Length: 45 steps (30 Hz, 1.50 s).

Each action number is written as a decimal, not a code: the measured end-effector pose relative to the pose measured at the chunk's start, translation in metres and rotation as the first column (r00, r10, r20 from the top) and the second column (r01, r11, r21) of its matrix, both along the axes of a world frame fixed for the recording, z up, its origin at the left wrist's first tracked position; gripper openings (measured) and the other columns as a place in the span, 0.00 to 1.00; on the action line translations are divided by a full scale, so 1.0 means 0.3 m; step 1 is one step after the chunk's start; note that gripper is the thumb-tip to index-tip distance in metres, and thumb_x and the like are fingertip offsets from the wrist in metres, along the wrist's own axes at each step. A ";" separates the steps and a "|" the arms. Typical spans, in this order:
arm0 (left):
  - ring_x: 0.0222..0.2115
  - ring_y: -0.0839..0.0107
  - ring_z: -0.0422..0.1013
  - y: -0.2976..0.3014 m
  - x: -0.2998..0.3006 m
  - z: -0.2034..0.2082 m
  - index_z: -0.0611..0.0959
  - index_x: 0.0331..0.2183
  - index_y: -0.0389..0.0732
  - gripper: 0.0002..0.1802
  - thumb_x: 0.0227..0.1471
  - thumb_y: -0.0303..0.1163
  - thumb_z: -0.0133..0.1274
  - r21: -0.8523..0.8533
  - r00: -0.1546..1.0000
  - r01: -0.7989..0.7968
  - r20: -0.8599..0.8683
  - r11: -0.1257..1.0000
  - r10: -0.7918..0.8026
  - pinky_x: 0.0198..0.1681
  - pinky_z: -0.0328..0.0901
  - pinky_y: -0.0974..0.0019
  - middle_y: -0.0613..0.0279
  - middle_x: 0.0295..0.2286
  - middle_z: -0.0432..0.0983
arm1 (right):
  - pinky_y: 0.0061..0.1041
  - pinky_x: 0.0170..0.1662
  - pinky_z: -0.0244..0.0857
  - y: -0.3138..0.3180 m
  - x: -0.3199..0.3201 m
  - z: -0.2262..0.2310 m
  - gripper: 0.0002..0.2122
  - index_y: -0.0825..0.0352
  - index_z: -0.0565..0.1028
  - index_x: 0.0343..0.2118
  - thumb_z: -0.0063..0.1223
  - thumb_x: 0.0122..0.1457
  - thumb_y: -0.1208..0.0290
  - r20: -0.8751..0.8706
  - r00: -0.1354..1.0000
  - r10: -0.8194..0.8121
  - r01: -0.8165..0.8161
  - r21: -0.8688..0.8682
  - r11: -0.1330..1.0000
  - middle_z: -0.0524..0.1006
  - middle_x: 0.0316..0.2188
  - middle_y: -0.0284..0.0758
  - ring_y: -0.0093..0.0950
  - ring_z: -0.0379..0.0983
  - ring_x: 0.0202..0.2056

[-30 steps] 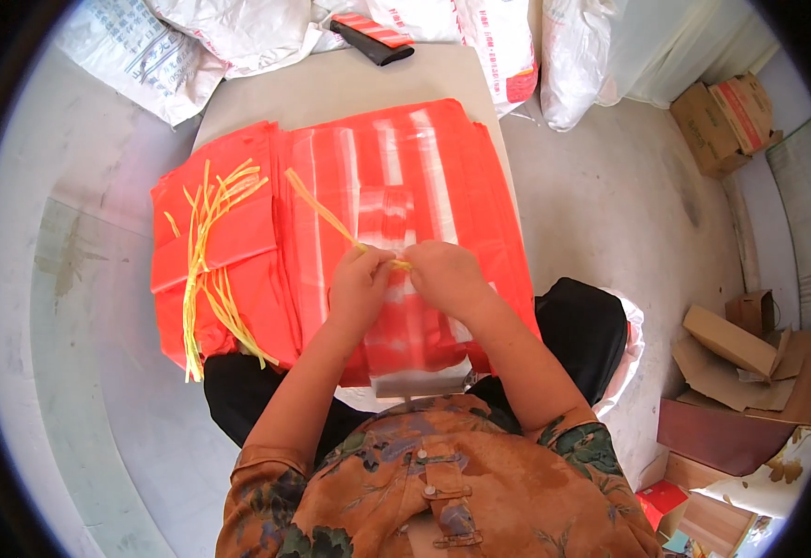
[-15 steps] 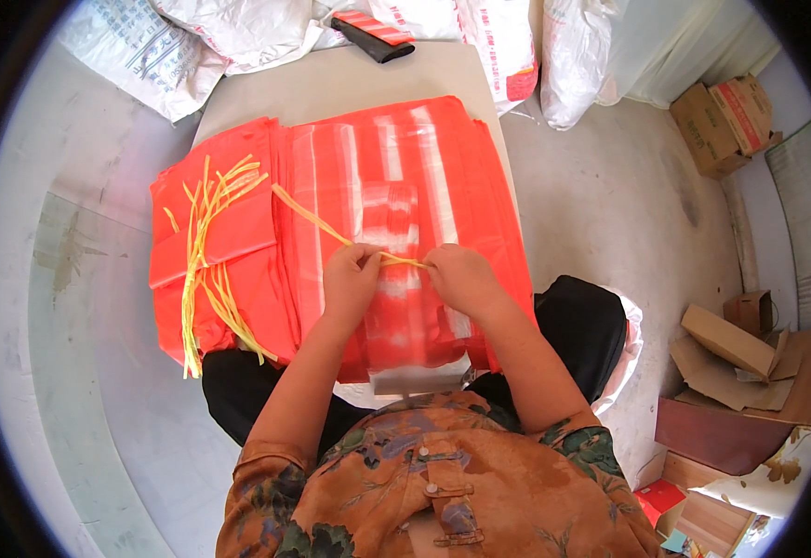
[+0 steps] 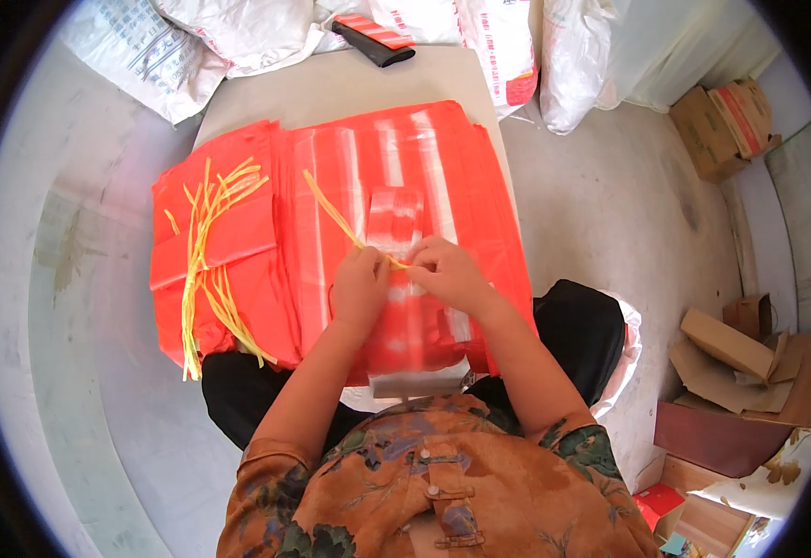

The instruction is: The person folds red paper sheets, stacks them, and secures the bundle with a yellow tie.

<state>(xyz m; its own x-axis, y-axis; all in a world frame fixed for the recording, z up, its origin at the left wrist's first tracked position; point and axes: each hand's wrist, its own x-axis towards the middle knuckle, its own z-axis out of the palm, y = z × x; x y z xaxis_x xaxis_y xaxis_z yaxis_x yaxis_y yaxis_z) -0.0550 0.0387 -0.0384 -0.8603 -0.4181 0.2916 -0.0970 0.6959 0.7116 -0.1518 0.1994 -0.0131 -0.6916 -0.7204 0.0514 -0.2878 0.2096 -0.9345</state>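
Note:
My left hand [image 3: 363, 286] and my right hand [image 3: 445, 272] pinch a yellow plastic strip [image 3: 333, 212] between them, and its loose end sticks out up and to the left. The strip crosses a small folded bundle of red-and-clear striped plastic [image 3: 396, 212]. That bundle lies on a wide stack of red striped plastic bags [image 3: 466, 177]. On the left, more folded red plastic [image 3: 224, 209] carries a bunch of loose yellow strips [image 3: 203, 242]. My fingers partly hide the strip where they meet.
The stack rests on a beige tabletop [image 3: 271, 91]. At its far end are white printed sacks [image 3: 238, 33] and a black and red-striped rolled item [image 3: 376, 42]. Cardboard boxes [image 3: 722, 130] stand at the far right, and open cartons [image 3: 736, 363] nearer on the right.
My hands have come closer together, and the stretch of strip between them is shorter. The strip's loose end has shifted right and points up more steeply.

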 end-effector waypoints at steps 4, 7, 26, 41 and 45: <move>0.31 0.50 0.73 0.010 0.005 0.006 0.80 0.30 0.36 0.05 0.54 0.28 0.57 0.009 1.000 -0.005 0.015 1.000 0.005 0.35 0.67 0.52 0.50 0.28 0.75 | 0.20 0.34 0.64 -0.041 -0.006 -0.033 0.08 0.69 0.79 0.31 0.56 0.61 0.70 0.504 0.860 -0.077 0.089 -0.001 0.996 0.77 0.31 0.27 0.18 0.69 0.28; 0.33 0.51 0.74 0.015 0.023 0.020 0.81 0.31 0.37 0.04 0.54 0.28 0.57 0.109 0.999 -0.039 0.027 0.993 0.036 0.36 0.68 0.53 0.51 0.29 0.77 | 0.18 0.34 0.63 -0.026 -0.014 -0.039 0.07 0.70 0.80 0.35 0.56 0.62 0.71 0.681 0.731 -0.041 0.156 -0.108 0.982 0.76 0.30 0.27 0.16 0.69 0.28; 0.49 0.47 0.70 0.051 0.014 0.099 0.78 0.51 0.37 0.24 0.49 0.21 0.59 -0.040 0.980 0.128 -0.148 0.991 -0.133 0.55 0.64 0.50 0.49 0.40 0.79 | 0.42 0.40 0.69 -0.028 0.027 -0.016 0.09 0.66 0.74 0.44 0.49 0.66 0.69 0.049 0.998 -0.026 0.026 0.002 1.000 0.79 0.34 0.48 0.48 0.76 0.38; 0.33 0.55 0.75 0.023 -0.020 0.088 0.86 0.34 0.37 0.09 0.55 0.31 0.58 0.535 0.965 -0.018 0.231 0.845 -0.125 0.39 0.69 0.55 0.54 0.27 0.80 | 0.37 0.42 0.70 -0.013 0.053 0.001 0.11 0.69 0.73 0.44 0.54 0.59 0.76 -0.026 0.998 -0.055 0.056 0.041 0.998 0.77 0.37 0.42 0.43 0.76 0.40; 0.34 0.50 0.74 0.010 -0.007 0.054 0.84 0.35 0.36 0.08 0.55 0.30 0.56 0.101 0.959 0.175 0.209 0.979 -0.193 0.40 0.68 0.52 0.52 0.29 0.80 | 0.37 0.43 0.70 -0.036 0.042 -0.054 0.10 0.67 0.77 0.41 0.55 0.55 0.78 -0.440 0.886 -0.145 0.087 -0.149 0.985 0.77 0.36 0.41 0.42 0.75 0.39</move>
